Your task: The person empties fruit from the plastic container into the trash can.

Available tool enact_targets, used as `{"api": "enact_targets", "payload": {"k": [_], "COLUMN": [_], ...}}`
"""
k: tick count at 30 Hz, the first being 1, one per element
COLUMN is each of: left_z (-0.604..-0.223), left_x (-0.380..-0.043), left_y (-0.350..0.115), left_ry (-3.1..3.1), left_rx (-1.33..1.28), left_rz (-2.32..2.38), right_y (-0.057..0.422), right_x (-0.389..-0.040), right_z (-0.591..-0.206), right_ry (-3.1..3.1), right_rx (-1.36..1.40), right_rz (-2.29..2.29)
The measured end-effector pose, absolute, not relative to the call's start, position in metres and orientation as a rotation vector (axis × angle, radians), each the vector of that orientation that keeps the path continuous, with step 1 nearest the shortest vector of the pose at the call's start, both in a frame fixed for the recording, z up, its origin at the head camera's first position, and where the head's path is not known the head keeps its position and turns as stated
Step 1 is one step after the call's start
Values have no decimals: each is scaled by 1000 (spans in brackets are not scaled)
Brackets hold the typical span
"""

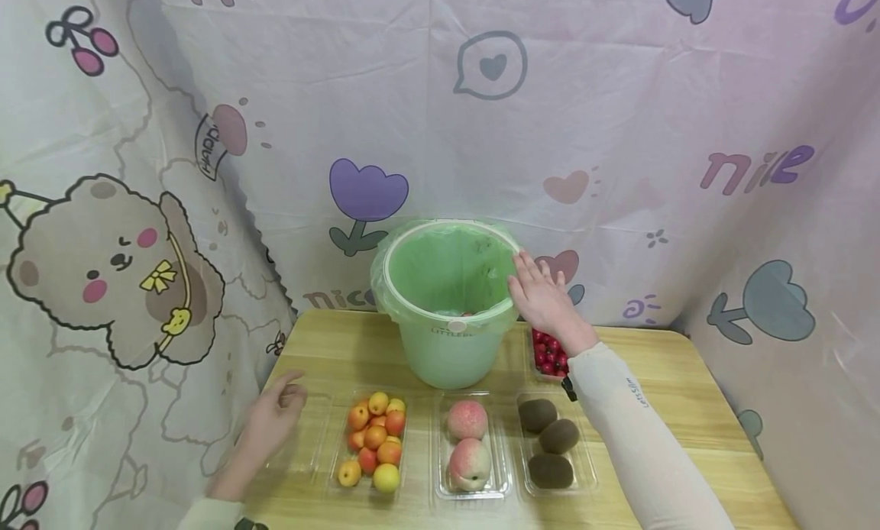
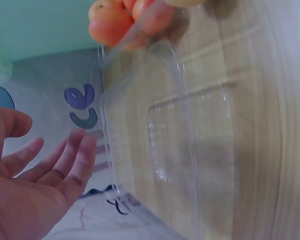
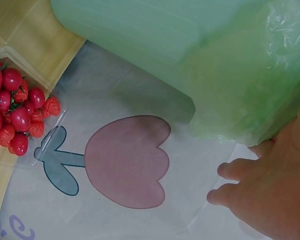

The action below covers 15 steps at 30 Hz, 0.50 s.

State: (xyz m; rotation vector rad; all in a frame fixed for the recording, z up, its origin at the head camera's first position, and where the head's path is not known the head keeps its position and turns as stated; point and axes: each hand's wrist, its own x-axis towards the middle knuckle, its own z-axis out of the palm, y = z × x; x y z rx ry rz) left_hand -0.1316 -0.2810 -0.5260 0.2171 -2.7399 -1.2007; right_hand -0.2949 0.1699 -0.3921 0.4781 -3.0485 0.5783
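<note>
A pale green bucket [image 1: 450, 358] with a green plastic liner bag [image 1: 433, 274] folded over its white rim stands at the back of the table. My right hand [image 1: 548, 301] is at the rim's right side, fingers fairly straight; in the right wrist view its fingertips [image 3: 230, 170] are beside the bag, and contact is hard to tell. Over a transparent plastic tray [image 2: 190, 145] at the far left hovers my left hand [image 1: 270, 419], fingers loosely bent around nothing. Beside that tray sits a box of small orange-yellow fruits [image 1: 375, 437]. Something small and red shows inside the bucket, mostly hidden.
Two peaches [image 1: 470, 461] lie in a plastic box at the front middle, with several kiwis [image 1: 558, 437] in a box to their right. Behind the right forearm is a box of red cherry-like fruits and strawberries [image 3: 20, 119]. Printed cloth [image 1: 591, 95] encloses the wooden table [image 1: 660, 377].
</note>
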Motion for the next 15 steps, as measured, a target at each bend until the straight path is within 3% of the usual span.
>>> {"api": "enact_targets", "payload": {"k": [15], "left_z": [-535], "left_x": [-133], "left_y": [-252], "left_ry": [-2719], "left_rx": [106], "left_rz": [-1607], "right_y": [170], "right_x": [-293], "right_z": [-391], "right_ry": [-3053], "right_rx": [481], "right_rz": [598]}}
